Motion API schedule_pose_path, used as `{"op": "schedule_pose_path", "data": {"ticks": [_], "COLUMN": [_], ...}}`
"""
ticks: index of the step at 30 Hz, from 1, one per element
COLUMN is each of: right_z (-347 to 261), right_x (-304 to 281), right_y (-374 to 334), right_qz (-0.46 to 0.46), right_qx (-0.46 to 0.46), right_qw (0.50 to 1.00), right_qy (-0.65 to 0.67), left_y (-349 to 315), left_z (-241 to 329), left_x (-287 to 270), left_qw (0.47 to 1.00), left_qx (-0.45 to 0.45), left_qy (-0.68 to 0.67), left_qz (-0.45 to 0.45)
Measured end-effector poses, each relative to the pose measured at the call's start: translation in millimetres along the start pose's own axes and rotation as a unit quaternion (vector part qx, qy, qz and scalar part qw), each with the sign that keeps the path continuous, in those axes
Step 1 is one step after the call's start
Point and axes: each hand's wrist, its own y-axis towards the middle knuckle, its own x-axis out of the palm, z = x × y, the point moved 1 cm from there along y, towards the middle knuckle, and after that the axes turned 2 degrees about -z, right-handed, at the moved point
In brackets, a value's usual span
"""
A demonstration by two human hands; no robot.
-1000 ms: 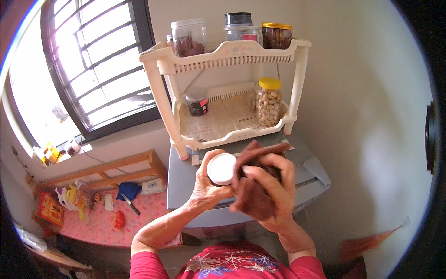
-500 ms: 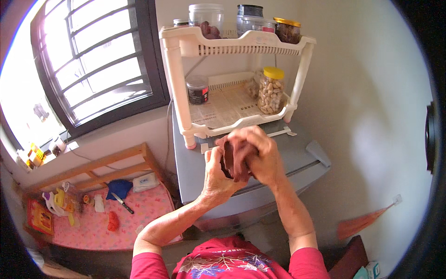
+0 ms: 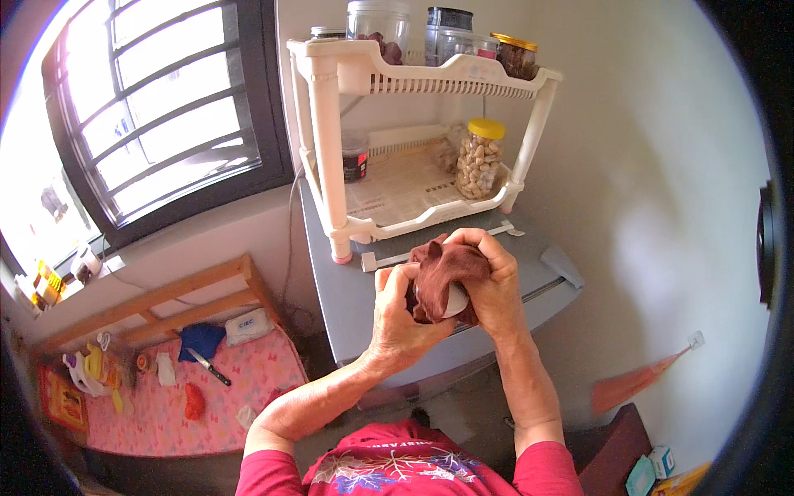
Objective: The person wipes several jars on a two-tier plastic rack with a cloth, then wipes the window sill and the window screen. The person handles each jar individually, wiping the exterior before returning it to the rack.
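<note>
A reddish-brown cloth (image 3: 451, 269) is bunched around a rounded object (image 3: 456, 301) above the front of the grey top. Only a pale, smooth patch of that object shows through the folds; it looks like a jar or its lid, but the rest is covered. My left hand (image 3: 399, 318) is closed on the left side of the bundle, thumb up. From the right, my right hand (image 3: 496, 285) grips the cloth, its fingers curled over the top and pressing it against the object.
Beyond my hands a cream plastic rack (image 3: 332, 149) stands on the grey top (image 3: 339, 310). It carries a yellow-lidded jar of nuts (image 3: 480, 161) and several other jars. At lower left, a pink-covered table (image 3: 157, 422) holds a knife (image 3: 208, 366). A barred window (image 3: 165, 107) is at left.
My hands and the bundle have shifted slightly right. The cloth has turned and been regathered, so a pale patch of the object now shows. The view has tilted a little.
</note>
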Motion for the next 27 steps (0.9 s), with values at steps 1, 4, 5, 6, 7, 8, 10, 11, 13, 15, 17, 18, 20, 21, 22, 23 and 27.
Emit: {"op": "schedule_pose_path", "data": {"ticks": [1,4,5,6,7,8,10,11,13,15,17,18,20,21,22,23,27], "right_z": [9,13,-1,-3,-4,-5,-11,-13,-21,-26,-19,-13,-4,-2,1,7,11], "right_x": [-4,-6,1,2,3,4,3,3,5,9,5,3,-3,-2,0,7,20], "right_y": [-1,-11,-15,-18,-21,-25,-31,-31,-30,-29,-24,-21,-17,-18,-19,-19,-24], "right_qz": [0.015,-0.025,-0.030,-0.035,-0.040,-0.043,-0.057,-0.063,-0.083,-0.093,-0.089,-0.086,-0.049,-0.026,-0.003,0.043,0.095], "right_qx": [0.028,-0.062,-0.135,-0.180,-0.224,-0.265,-0.280,-0.289,-0.306,-0.325,-0.305,-0.295,-0.192,-0.101,-0.009,0.000,0.005], "right_qw": [0.998,0.998,0.983,0.971,0.956,0.939,0.912,0.904,0.884,0.860,0.881,0.890,0.966,0.993,0.999,0.990,0.974], "right_qy": [0.046,0.003,-0.124,-0.154,-0.184,-0.214,-0.294,-0.307,-0.344,-0.381,-0.351,-0.336,-0.168,-0.059,0.052,0.131,0.203], "left_y": [1,1,2,2,3,2,4,3,2,2,1,1,-1,-1,0,1,5], "left_z": [0,-3,-2,-4,-7,-9,-2,0,-1,1,4,3,2,8,13,7,1], "left_x": [0,0,-4,-4,-3,-3,-5,-5,-7,-9,-8,-7,-3,-5,-6,-3,-5], "left_qw": [1.000,0.999,0.999,0.998,0.996,0.994,0.993,0.992,0.990,0.990,0.991,0.990,0.991,0.996,0.998,0.996,0.952], "left_qx": [-0.010,-0.013,0.044,0.064,0.085,0.103,0.112,0.119,0.126,0.128,0.123,0.122,0.085,0.047,0.008,-0.021,-0.101], "left_qy": [0.002,-0.027,-0.019,-0.008,0.003,0.012,0.037,0.036,0.057,0.064,0.057,0.067,0.096,0.068,0.040,-0.074,-0.285], "left_qz": [-0.006,0.015,0.021,0.026,0.030,0.031,0.030,0.032,0.023,0.008,0.003,-0.002,-0.031,-0.034,-0.038,-0.034,-0.052]}}
